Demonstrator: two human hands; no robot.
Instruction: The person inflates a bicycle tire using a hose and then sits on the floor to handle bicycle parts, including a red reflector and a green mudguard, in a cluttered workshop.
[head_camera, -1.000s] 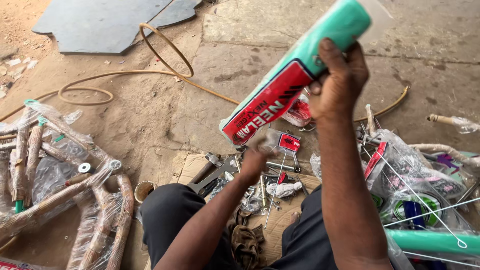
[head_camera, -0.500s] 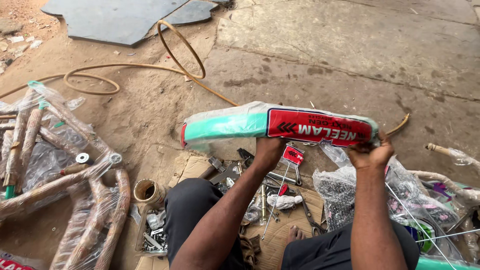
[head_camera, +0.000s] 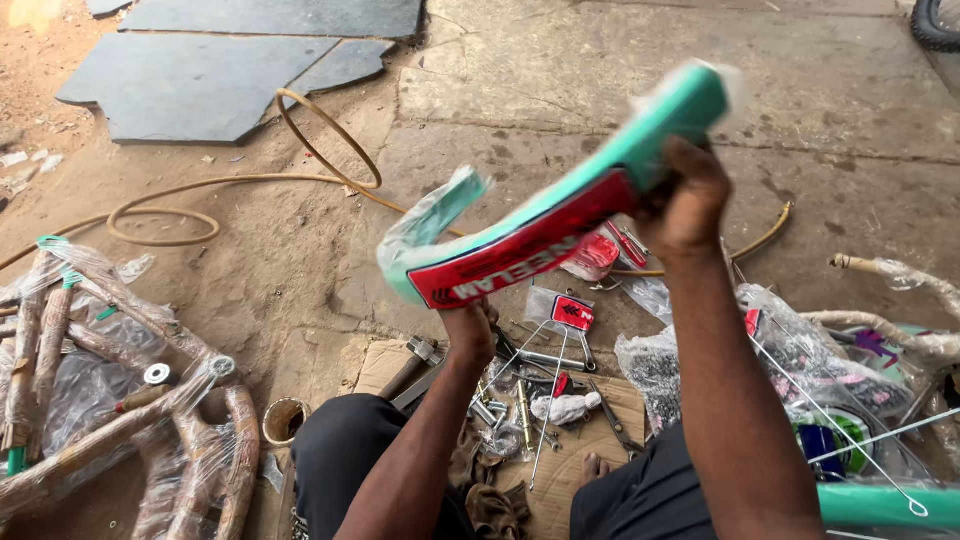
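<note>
Far left: plastic-wrapped brown frame tubes (head_camera: 110, 400) heaped on dirt; small tin cup (head_camera: 284, 420) just beside. Tan hose (head_camera: 210, 185) looped on ground, far left. Centre: left hand (head_camera: 470, 325) closed under lower red end of teal plastic-wrapped mudguard (head_camera: 560, 215), held tilted in air, above lap. Below: loose bolts and tools (head_camera: 530, 390) on cardboard (head_camera: 380, 362). Right hand (head_camera: 685, 205) clamped around mudguard's raised far end. Near right: bagged parts (head_camera: 800, 360).
</note>
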